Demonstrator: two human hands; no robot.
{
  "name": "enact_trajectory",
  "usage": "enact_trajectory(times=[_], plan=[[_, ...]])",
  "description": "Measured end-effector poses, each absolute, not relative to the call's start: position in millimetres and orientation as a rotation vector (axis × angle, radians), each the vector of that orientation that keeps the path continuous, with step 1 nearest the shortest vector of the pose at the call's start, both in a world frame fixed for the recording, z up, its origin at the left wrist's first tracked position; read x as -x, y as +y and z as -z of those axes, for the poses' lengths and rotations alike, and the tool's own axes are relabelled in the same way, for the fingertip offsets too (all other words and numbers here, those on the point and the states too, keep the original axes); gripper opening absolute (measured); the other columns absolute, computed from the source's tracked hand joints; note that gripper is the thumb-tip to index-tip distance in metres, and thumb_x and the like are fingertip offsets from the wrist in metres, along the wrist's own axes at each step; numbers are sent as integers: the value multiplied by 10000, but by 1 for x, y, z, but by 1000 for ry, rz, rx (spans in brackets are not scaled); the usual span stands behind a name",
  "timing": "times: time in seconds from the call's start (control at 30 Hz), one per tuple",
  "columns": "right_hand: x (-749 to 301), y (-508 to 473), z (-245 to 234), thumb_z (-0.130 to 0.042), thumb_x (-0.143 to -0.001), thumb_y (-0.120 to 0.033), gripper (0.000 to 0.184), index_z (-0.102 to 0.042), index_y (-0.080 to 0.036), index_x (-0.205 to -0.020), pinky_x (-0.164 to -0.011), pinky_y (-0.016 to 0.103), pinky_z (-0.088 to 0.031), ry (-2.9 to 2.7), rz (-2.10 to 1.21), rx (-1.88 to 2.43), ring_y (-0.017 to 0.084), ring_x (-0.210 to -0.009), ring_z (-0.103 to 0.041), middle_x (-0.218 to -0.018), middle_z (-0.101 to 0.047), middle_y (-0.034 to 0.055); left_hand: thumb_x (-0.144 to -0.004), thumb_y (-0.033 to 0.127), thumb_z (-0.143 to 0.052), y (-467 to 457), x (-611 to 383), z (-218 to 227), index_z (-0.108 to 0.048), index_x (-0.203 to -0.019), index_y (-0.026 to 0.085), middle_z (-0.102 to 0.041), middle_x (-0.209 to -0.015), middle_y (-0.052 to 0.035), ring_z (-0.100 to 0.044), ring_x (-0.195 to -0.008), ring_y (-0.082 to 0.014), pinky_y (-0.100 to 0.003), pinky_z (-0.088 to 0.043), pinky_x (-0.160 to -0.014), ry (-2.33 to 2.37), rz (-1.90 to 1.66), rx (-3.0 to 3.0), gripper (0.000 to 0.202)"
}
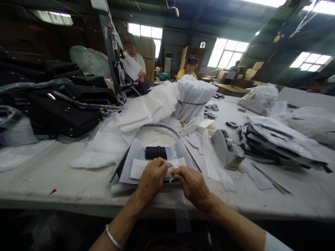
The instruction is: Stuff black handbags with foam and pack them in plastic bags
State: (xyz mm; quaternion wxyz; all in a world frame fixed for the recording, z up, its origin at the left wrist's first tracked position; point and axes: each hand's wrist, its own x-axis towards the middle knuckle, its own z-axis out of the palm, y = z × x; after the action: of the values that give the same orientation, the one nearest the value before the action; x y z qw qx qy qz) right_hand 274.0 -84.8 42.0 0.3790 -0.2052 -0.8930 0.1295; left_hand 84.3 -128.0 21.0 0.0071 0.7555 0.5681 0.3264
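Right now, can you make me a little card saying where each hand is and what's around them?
Left hand: on the white pad
Right hand: at the same pad, close to the left hand
Beyond the pad: black object, then curved handle
Farther back: tied white bundle
Left side: piled black bags
Right side: grey device

You show one left hand (154, 176), one right hand (193, 184), one bracelet (111, 237). Your tabletop (78, 184) carries one folded white strip (136, 168), one black rectangular piece (151, 153), one grey tape dispenser (224, 150), one tied white bundle (192, 96).
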Motion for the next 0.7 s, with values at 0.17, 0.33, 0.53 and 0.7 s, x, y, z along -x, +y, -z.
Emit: enact_trajectory(times=[0.17, 0.33, 0.53, 0.7], plan=[[-278, -88, -34, -468, -964, -128, 182, -584, -228, -1063, -982, 364, -503, -2223, -326, 397, 176, -914, -709, -961, -743, 44, -953, 168, -478, -134, -79, -24, -660, -1057, 246, -682, -1112, -53, -597, -1082, -192, -370, -460, -934, 1485, -1199, -2303, 224], [-280, -89, -40, -470, -969, -152, 183, -609, -236, -1054, -976, 364, -518, -2164, -430, 425, 178, -878, -709, -898, -738, 27, -952, 223, -530, -132, -78, -27, -665, -996, 232, -721, -1067, -35, -638, -1039, -177, -353, -455, -917, 1457, -1172, -2223, 141], [-280, -89, -42, -479, -970, -168, 153, -615, -238, -983, -998, 374, -516, -2206, -420, 400, 168, -827, -717, -851, -734, 14, -927, 208, -571, -127, -77, -26, -678, -1009, 247, -724, -1089, -23, -645, -1023, -169, -336, -462, -891, 1503, -1086, -2238, 140], [-290, -82, -48, -469, -982, -181, 204, -639, -244, -1075, -997, 355, -521, -2297, -513, 401, 178, -945, -720, -939, -757, 11, -915, 213, -591, -127, -77, -26, -697, -956, 248, -736, -1054, -20, -655, -1009, -172, -345, -474, -892, 1527, -1056, -2265, 119]])
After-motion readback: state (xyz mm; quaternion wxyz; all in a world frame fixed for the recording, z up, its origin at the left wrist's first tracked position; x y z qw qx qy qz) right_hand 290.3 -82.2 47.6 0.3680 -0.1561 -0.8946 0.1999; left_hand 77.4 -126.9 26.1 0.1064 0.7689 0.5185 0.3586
